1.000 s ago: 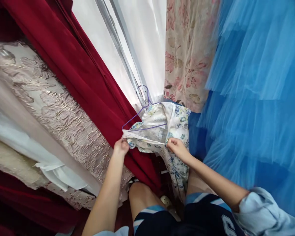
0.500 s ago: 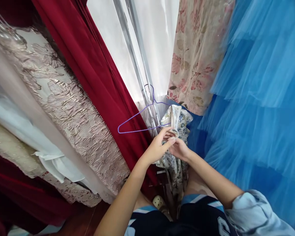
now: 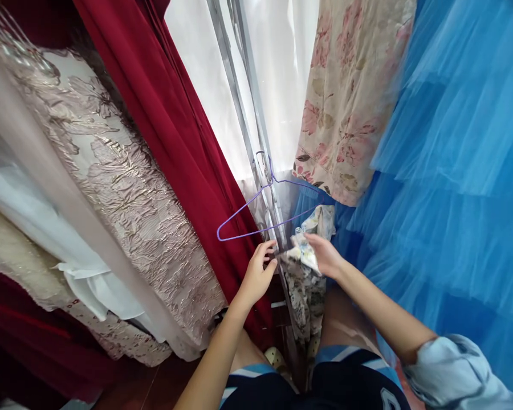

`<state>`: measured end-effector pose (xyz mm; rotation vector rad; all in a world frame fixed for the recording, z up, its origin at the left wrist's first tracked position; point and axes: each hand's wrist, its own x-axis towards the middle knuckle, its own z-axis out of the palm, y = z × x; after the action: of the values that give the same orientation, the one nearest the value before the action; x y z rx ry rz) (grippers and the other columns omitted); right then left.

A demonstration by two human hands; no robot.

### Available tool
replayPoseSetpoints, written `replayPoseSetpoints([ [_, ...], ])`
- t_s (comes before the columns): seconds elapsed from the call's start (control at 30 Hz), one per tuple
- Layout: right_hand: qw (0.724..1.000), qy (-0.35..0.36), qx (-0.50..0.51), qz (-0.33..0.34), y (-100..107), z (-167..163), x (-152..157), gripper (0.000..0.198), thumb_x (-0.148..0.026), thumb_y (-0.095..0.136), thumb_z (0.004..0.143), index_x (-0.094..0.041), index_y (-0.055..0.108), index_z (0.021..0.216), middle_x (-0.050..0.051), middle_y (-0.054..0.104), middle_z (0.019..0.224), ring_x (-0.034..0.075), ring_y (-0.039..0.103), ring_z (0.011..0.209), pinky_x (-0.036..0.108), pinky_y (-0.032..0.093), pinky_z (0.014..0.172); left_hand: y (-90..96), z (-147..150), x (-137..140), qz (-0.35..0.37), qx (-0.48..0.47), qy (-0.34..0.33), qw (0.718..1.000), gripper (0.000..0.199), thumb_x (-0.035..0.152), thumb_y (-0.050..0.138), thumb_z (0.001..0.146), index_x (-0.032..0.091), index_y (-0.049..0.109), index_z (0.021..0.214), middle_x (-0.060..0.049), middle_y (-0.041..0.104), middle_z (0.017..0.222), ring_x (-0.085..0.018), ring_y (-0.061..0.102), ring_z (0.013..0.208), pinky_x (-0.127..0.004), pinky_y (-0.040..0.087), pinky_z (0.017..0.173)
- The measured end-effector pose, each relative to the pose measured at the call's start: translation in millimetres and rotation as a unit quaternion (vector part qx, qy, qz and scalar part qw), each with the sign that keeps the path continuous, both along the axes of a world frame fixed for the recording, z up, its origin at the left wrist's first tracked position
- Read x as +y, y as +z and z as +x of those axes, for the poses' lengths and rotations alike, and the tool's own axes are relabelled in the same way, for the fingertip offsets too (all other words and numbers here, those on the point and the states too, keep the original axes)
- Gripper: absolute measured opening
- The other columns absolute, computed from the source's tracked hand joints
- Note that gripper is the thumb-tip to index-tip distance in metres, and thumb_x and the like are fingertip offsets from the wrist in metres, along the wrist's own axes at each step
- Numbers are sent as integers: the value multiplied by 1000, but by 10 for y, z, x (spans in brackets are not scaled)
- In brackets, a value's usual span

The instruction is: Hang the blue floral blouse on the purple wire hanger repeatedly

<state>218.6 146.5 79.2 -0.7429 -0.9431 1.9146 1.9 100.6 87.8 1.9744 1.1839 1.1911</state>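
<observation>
At centre frame our right hand (image 3: 325, 256) pinches the bunched floral garment (image 3: 305, 267), judged light, limp and best gathered at its neckline, while our left hand (image 3: 256, 276), fingers loosely spread, reaches below the thin, springy purple wire hanger (image 3: 256, 210).

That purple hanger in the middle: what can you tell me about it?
The hanger is thin purple wire, seemingly coated, bent into a triangle with a hook on top. The hook catches on the metal pole by the white curtain, so it hangs tilted, left corner lowest. Its left half is bare; its right end meets the floral garment held in the right hand. The left hand reaches just under the bottom bar; whether they touch is unclear.
</observation>
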Motion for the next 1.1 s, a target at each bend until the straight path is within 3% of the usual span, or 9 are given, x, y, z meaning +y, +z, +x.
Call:
replayPoseSetpoints([
  [0.1,992,105,-62,39,152,-150,-231,21,-28,74,70,-14,71,85,6,74,77,19,69,69,30,54,71,101,17,-69,35,51,-64,996,71,1,53,76,30,50,141,-6,45,150,-25,40,139,-43,33,116],
  [0.23,960,189,-133,159,500,-122,-340,17,-20,74,67,-12,75,82,2,72,70,13,62,57,22,48,57,161,-38,-148,-110,30,-165,980,45,16,68,79,20,64,124,-9,66,124,-29,58,116,-42,44,104],
  [0.33,944,136,-191,233,726,18,-240,14,-20,71,67,-12,76,77,2,70,63,11,57,51,20,42,49,123,-226,-173,-204,-18,-175,963,36,37,70,84,15,69,113,-8,71,109,-28,63,102,-38,50,91],
  [0.47,932,-6,-218,288,862,186,66,14,-19,70,65,-12,76,76,2,68,60,11,54,48,21,39,47,94,-586,-200,-207,-21,-106,972,37,49,65,87,15,73,100,-5,72,97,-24,62,91,-33,48,83],
  [0.57,925,-94,-221,296,868,246,365,29,-19,70,66,-12,76,94,-2,62,53,10,48,43,20,34,44,168,-831,-241,-216,31,-57,974,38,51,61,89,15,72,94,-3,69,85,-20,59,79,-29,44,72],
  [0.7,897,-141,-274,317,752,238,751,53,-21,70,68,-12,71,120,-6,56,49,7,38,40,21,29,43,424,-1144,-214,-103,178,45,978,30,40,50,92,17,60,75,0,59,71,-18,53,69,-26,37,64],
  [0.87,830,-126,-367,400,516,182,935,35,-25,65,71,-11,77,101,-1,63,63,9,45,51,22,34,51,798,-1440,44,76,419,235,873,18,18,38,89,22,54,80,-3,58,68,-22,55,69,-29,35,67],
  [0.93,815,-102,-383,423,465,198,899,27,-29,58,77,-12,76,87,-1,62,64,10,47,55,22,35,53,911,-1477,196,89,412,269,866,20,17,37,89,23,56,88,-6,65,79,-24,60,77,-29,38,70],
  [1.1,819,-65,-380,425,433,238,697,27,-35,58,78,-13,73,81,-2,58,60,11,45,53,22,33,52,1125,-1261,623,143,241,255,926,25,11,36,84,21,57,92,-8,68,113,-23,62,107,-31,44,90],
])
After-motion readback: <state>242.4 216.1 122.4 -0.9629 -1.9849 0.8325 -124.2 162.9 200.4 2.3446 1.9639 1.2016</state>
